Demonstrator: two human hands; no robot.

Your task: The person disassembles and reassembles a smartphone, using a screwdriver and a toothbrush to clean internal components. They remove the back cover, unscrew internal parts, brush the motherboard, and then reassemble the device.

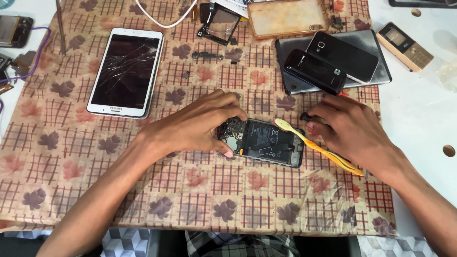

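The left hand (200, 121) is pinching the end of an opened phone (263, 142) lying on the bench (419, 119), while the right hand (350, 128) is gripping a small dark part (306, 116) beside a yellow toothbrush (314, 145).

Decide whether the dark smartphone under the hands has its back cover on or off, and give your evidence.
Off. The dark smartphone lies with its black battery and circuit board exposed, steadied by the left hand; the right hand rests beside it.

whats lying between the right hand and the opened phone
In the head view, a yellow and orange toothbrush lies between the right hand and the opened black phone with its back cover off; its bristle end rests on the phone.
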